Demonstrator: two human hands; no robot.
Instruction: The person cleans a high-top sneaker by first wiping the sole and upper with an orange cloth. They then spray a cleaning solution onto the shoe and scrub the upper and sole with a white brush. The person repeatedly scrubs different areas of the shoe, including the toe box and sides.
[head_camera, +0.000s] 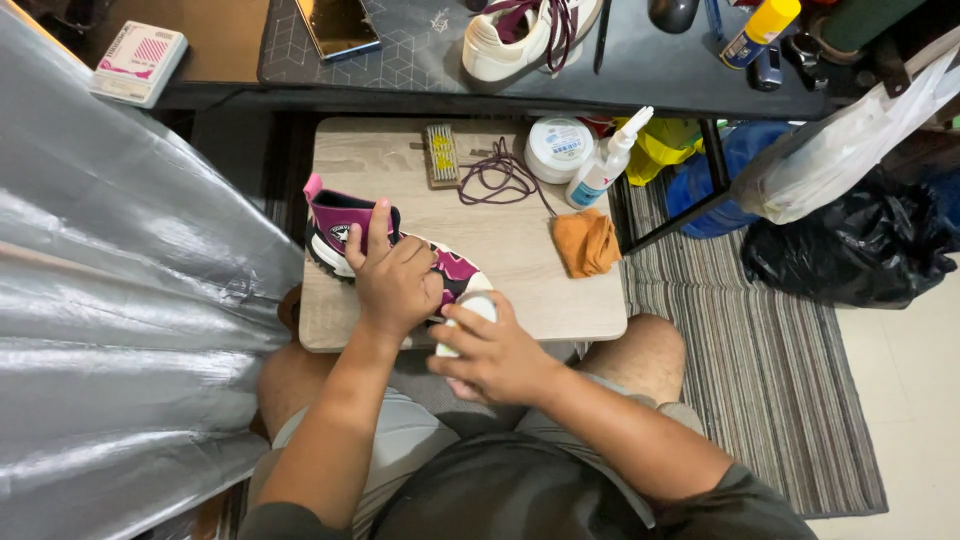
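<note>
Head view: left hand (395, 280) clamped over magenta high-top sneaker (345, 228), lying on its side on small wooden table (520, 290). Right hand (490, 352) closed around white object (474, 308), pressed at sneaker's toe. Nearby: brush (441, 154), loose lace (503, 172), orange cloth (586, 243).

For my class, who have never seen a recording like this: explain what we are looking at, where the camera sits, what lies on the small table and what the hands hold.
There is no machine here, only one seated person. The single picture comes from a camera on their head, looking down past their knees. The left hand holds a purple and white shoe steady on a small wooden table. The right hand grips a small white thing against the shoe's toe; what it is, I cannot tell. Also on the table lie a brush, a loose purple lace, a round white tub, a squeeze bottle and an orange cloth.
</note>
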